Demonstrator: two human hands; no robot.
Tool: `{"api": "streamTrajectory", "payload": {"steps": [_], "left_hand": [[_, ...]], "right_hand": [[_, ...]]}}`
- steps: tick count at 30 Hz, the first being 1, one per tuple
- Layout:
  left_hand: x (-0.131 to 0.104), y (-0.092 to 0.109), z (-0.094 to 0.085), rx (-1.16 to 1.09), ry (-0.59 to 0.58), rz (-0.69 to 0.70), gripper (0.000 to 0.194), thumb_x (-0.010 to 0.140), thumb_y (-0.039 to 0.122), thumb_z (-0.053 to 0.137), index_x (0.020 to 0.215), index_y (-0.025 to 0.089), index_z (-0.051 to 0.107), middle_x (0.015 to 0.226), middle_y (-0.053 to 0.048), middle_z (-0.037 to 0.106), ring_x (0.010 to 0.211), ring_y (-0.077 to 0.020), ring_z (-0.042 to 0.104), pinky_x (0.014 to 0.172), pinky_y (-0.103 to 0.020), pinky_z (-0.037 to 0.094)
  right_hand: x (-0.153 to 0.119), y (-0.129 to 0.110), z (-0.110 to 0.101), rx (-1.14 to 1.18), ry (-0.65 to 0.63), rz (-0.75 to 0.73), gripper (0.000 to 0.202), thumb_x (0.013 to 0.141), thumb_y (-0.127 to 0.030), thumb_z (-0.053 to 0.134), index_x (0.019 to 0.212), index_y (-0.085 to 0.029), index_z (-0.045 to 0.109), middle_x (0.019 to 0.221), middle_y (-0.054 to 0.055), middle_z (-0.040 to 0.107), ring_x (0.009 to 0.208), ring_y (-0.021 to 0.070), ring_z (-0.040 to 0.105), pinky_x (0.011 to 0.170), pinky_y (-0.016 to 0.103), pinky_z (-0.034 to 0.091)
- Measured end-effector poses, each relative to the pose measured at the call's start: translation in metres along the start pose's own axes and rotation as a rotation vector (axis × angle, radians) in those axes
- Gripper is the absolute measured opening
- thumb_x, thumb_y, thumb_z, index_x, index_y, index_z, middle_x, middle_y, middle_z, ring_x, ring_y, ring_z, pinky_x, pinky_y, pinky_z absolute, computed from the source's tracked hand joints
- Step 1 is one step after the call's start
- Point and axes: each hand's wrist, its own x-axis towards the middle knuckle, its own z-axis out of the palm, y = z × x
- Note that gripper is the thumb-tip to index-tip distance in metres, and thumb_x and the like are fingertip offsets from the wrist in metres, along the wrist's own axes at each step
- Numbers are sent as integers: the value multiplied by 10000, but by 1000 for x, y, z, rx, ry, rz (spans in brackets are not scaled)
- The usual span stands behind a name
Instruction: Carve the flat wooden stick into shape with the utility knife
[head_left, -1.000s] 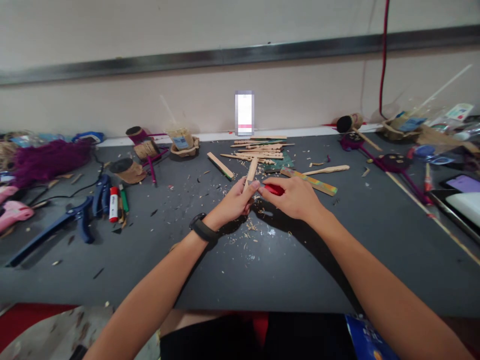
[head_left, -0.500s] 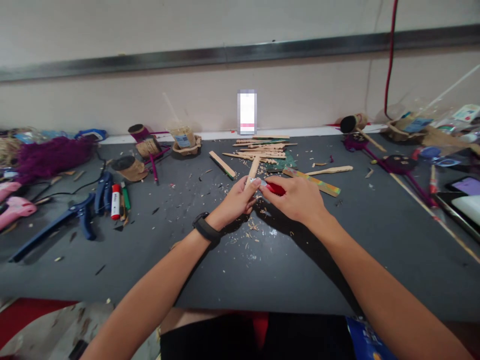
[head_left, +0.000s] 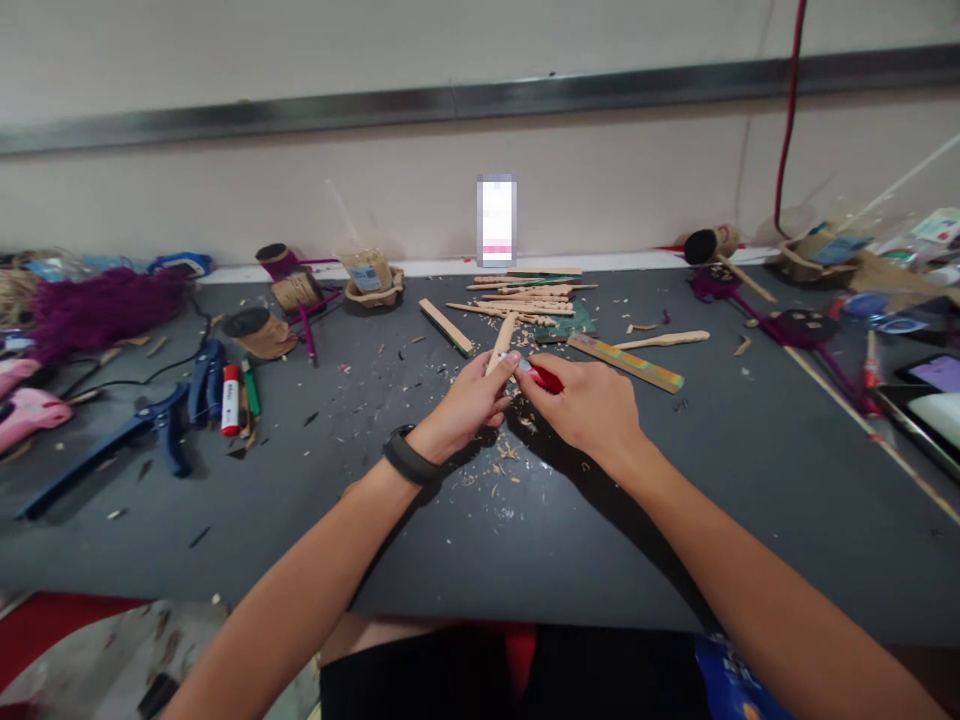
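My left hand (head_left: 471,402), with a black band on its wrist, is closed around the lower part of a flat pale wooden stick (head_left: 503,337). The stick's far end points away from me. Closed on a red-handled knife (head_left: 545,378) is my right hand (head_left: 596,402), right beside the left. The knife's blade end meets the stick near my left thumb; the thumbs partly hide the contact. Wood shavings (head_left: 508,455) lie on the grey table below both hands. Beyond them rests a pile of carved wooden sticks (head_left: 529,300).
Near the hands lie a green-edged wooden strip (head_left: 445,328), a patterned strip (head_left: 630,362) and a carved stick (head_left: 664,340). Blue clamp (head_left: 112,450), marker (head_left: 231,400) and pink glue gun (head_left: 34,412) lie left. A lit phone (head_left: 496,220) leans on the wall.
My right hand and the knife have shifted slightly leftward and turned a little against the stick. The stick tilts slightly more. My left hand keeps its grip.
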Motion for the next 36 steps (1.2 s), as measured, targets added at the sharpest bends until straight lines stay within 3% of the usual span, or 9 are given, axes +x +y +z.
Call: {"api": "streamTrajectory", "payload": {"steps": [3,8,12,16,24,30,36], "left_hand": [[1,-2,1,-2,14,-38,311,1035,433,665,909,240,458,618,103,307,410,-34,245,398,-195,157],[2,-15,8,99,146,41,244,1025,395,688,1004,253,490,601,111,352,394,-44,303,383,-195,203],[3,-19,11,36,39,-16,262,1033,393,667,988,254,450,600,124,296,391,-42,275,383,-187,207],[4,-10,6,-96,-1,-17,254,1052,420,594,957,246,435,630,105,406,392,-36,285,385,-177,184],[4,2,-3,-219,-75,-103,367,1090,549,428,976,217,537,601,91,414,360,-45,303,367,-182,207],[4,7,-11,-311,-124,-131,339,1074,368,333,975,173,592,611,49,427,389,-66,352,343,-162,241],[4,9,-13,-342,-120,-126,289,1023,298,383,849,166,572,628,12,467,415,-71,394,344,-158,266]], "right_hand": [[-2,0,4,-29,2,2,430,1024,-647,533,1087,-347,836,797,71,779,658,240,659,569,321,325],[3,6,7,-78,-11,63,501,1045,-657,484,1097,-303,833,750,99,754,628,248,646,570,329,357],[12,18,6,-45,12,122,517,1044,-658,490,1143,-272,819,860,125,781,732,291,686,627,359,408],[17,27,5,30,32,133,531,1030,-684,497,1122,-268,813,930,126,796,788,301,695,642,361,402],[17,27,8,193,40,83,512,1001,-717,526,1019,-284,797,883,81,785,799,277,678,646,352,390],[15,26,7,253,81,13,508,986,-710,547,1047,-270,792,890,75,789,809,276,685,692,372,436],[12,24,4,268,19,-80,450,988,-646,567,1124,-246,722,941,86,790,805,276,678,698,372,429]]}}
